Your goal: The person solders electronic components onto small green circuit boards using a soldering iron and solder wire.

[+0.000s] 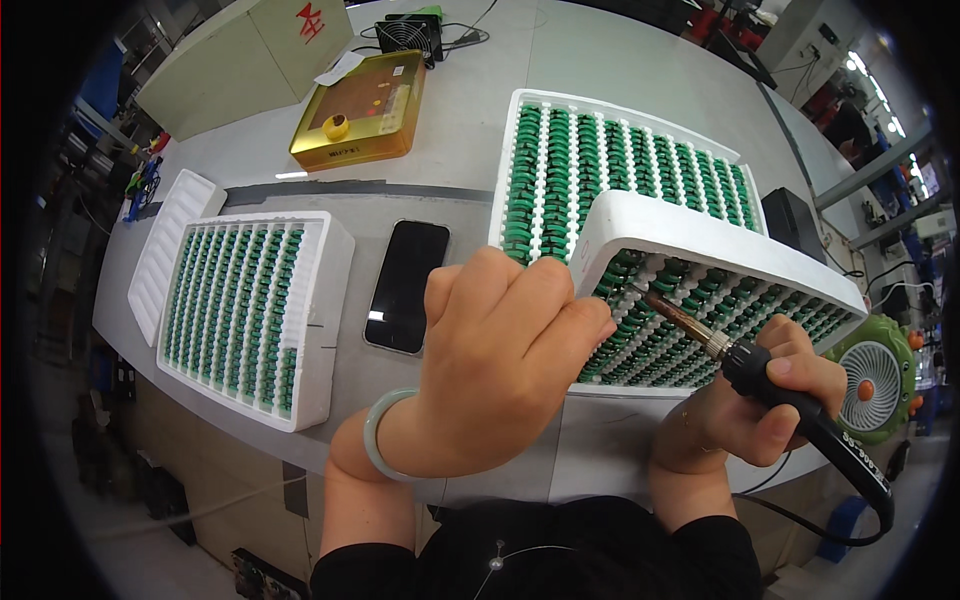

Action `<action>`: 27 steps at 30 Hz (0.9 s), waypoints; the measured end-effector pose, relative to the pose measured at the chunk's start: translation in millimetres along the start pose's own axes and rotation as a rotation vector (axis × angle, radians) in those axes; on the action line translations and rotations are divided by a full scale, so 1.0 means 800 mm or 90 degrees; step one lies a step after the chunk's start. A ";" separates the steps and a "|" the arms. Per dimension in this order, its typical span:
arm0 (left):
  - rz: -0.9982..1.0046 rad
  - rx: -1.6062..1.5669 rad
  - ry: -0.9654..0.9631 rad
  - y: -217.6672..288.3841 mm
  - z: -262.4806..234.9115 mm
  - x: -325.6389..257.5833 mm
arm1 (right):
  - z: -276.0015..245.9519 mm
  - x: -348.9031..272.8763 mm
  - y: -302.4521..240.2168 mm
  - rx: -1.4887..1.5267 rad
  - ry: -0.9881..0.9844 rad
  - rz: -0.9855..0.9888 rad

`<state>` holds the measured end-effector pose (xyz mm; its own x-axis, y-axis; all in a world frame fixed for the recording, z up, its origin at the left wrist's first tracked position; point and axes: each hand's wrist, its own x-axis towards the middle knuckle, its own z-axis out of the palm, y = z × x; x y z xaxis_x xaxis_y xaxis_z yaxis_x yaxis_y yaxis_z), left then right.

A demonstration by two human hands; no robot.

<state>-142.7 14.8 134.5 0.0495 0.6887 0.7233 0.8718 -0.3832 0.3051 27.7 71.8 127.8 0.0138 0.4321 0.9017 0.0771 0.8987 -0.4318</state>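
My right hand point(735, 415) grips a soldering iron point(745, 365) by its black handle. The iron's tip reaches into a white foam tray point(720, 228) that stands tilted, with rows of small green ring-shaped parts point(700, 290) facing me. At the tray's left edge, my left hand point(500, 360) is closed, its fingers curled and pressed together. Whatever it may pinch is hidden behind the fingers. Behind the tilted tray is a second foam tray point(503, 175) filled with similar green parts. A pale bangle point(372, 435) circles my left wrist.
A black phone point(408, 285) lies left of my left hand. Farther left, another filled foam tray point(325, 325) rests against a ribbed white foam piece point(165, 250). A yellow box point(355, 150) and a black fan point(410, 38) sit behind. A green fan point(870, 385) is at right.
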 end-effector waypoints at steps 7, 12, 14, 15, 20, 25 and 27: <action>-0.001 -0.007 -0.003 -0.004 0.001 -0.001 | 0.003 -0.002 0.001 -0.003 -0.002 0.015; 0.000 -0.006 -0.014 -0.004 0.003 -0.001 | 0.002 -0.002 0.001 -0.006 -0.002 0.016; -0.003 -0.006 -0.018 -0.004 0.002 -0.001 | 0.002 -0.001 0.002 0.001 -0.008 0.018; -0.005 -0.005 -0.022 -0.004 0.002 -0.001 | 0.001 -0.001 0.002 0.008 -0.014 0.018; -0.010 -0.008 -0.024 -0.005 0.001 -0.002 | 0.004 0.000 0.003 0.017 -0.035 0.030; -0.013 -0.026 -0.033 -0.007 0.002 -0.001 | 0.005 -0.001 0.006 0.007 -0.035 0.040; -0.016 -0.018 -0.043 -0.007 0.001 -0.001 | 0.008 -0.002 0.012 0.030 -0.036 -0.021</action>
<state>-147.2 16.6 131.9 0.0612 0.7380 0.6720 0.8593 -0.3815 0.3407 21.9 80.6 122.0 -0.0437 0.4043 0.9136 0.0302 0.9146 -0.4033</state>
